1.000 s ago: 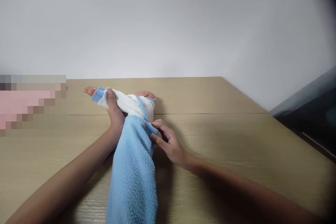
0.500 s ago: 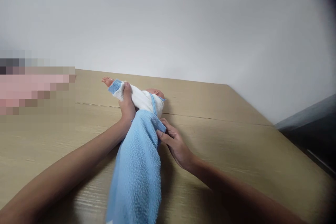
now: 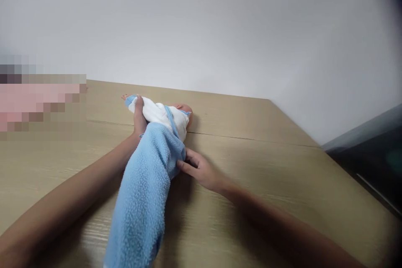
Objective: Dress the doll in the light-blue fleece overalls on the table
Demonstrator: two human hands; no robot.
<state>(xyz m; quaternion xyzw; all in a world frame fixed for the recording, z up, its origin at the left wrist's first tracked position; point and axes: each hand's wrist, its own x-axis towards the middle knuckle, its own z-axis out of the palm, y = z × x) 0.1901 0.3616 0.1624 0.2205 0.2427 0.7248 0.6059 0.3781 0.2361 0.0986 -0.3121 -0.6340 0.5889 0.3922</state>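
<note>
A doll (image 3: 153, 108) lies on the table, dressed in white with blue trim. Its head is at the far end, turned away, and one small hand pokes out of the sleeve at the left. My left hand (image 3: 139, 118) is closed around the sleeved arm, thumb on top; its other fingers are hidden. A fuzzy light-blue fleece garment or cloth (image 3: 141, 184) covers the doll's lower body and stretches toward me. At its right edge, near the doll's waist, my right hand (image 3: 201, 169) pinches the blue fleece between thumb and fingers.
The wooden table (image 3: 251, 167) has a seam running across it and ends at a pale wall (image 3: 188, 42) behind. Something pink and pixelated (image 3: 31, 100) is at the left. A dark area (image 3: 370, 155) lies beyond the table's right edge.
The doll and the blue fleece have shifted slightly left in view, the near end of the fleece most. Both hands have moved left too, still on the doll and the fleece.
</note>
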